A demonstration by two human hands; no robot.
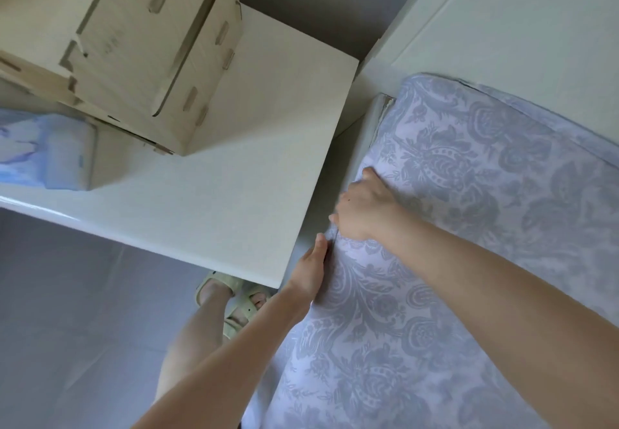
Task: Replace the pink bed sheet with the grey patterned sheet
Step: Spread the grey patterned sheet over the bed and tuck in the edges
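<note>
Got the left hand (310, 267) flat, fingers straight, wedged between the desk (234, 177) and the grey sheet (469, 194). Right hand (363, 207) just farther along the desk, bent over that same desk-side edge, fingertips hidden, so can't tell if gripping. Edge runs lengthwise beside the desk, left hand nearer the gap; probably tucking next.

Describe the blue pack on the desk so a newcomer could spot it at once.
Start at the white desk beside the grey patterned sheet. A big pale slotted box stands on it; the pack lies next to that box, at the picture's left edge. It is the only blue, soft-looking, wrapped thing on the desk.
</note>
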